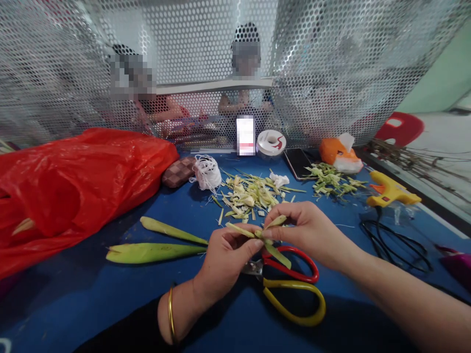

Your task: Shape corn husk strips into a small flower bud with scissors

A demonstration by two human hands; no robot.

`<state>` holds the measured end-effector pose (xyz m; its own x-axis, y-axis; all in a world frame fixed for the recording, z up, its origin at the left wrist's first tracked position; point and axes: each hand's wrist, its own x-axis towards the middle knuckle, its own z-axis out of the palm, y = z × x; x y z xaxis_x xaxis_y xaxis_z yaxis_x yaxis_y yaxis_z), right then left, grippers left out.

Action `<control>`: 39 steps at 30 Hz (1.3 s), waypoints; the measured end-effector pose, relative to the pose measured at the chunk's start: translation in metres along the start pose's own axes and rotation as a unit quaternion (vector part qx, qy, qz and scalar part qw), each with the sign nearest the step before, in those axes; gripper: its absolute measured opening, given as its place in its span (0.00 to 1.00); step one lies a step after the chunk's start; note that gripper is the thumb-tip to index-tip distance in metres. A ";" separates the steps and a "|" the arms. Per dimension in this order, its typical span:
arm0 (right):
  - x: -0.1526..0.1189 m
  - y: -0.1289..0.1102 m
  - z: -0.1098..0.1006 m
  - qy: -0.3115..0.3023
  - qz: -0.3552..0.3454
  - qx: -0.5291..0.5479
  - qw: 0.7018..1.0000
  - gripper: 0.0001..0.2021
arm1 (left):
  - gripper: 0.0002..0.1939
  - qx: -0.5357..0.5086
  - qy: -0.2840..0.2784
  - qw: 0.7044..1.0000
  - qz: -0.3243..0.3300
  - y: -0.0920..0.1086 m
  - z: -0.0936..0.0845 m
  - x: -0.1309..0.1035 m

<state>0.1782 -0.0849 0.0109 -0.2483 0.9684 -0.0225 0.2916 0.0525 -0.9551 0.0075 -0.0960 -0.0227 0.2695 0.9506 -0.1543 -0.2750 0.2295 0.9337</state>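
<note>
Both hands meet over the middle of the blue table, working on folded strips of green leaf (275,252). My left hand (228,252) pinches the strips between thumb and forefinger, where they cross. From the right, my right hand (298,223) grips another part of the same strips with its fingertips. Beneath the hands lies a pair of scissors (294,301) with one red and one yellow handle; my left hand hides most of the blades. Left of my left hand rest a wide green leaf (154,253) and a narrower leaf (169,230).
Leaf scraps (250,196) lie beyond the hands, with a white string bundle (207,172) beside them. A red plastic bag (84,181) fills the left. At right are a yellow glue gun (392,190), its black cord (393,245) and a tissue pack (340,154). Perforated mesh (198,44) stands behind.
</note>
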 end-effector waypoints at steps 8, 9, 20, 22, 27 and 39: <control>-0.002 0.001 0.000 0.024 -0.139 -0.171 0.975 0.07 | 0.12 -0.020 -0.011 1.000 -0.021 -0.002 -0.003 0.003; -0.002 0.002 0.001 0.023 -0.128 -0.165 0.978 0.07 | 0.12 -0.025 -0.015 0.999 -0.032 -0.003 -0.003 0.003; -0.001 0.011 0.012 0.032 -0.049 -0.083 0.995 0.10 | 0.11 -0.043 -0.035 0.998 0.000 -0.003 -0.002 0.006; -0.002 0.011 0.014 0.015 -0.017 -0.016 1.000 0.10 | 0.11 -0.034 -0.043 0.998 0.005 -0.002 -0.002 0.006; 0.000 0.009 0.016 -0.027 0.080 0.162 0.983 0.11 | 0.11 -0.050 -0.072 0.996 -0.031 -0.004 -0.005 0.006; 0.002 0.007 0.012 -0.041 0.102 0.196 0.974 0.11 | 0.11 -0.067 -0.052 0.995 -0.044 -0.004 -0.006 0.006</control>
<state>0.1691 -0.0850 0.0004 -0.3005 0.9252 -0.2319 -0.0284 -0.2517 -0.9674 0.0046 -0.0894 -0.0291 0.3901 0.9005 -0.1921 -0.3652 0.3429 0.8655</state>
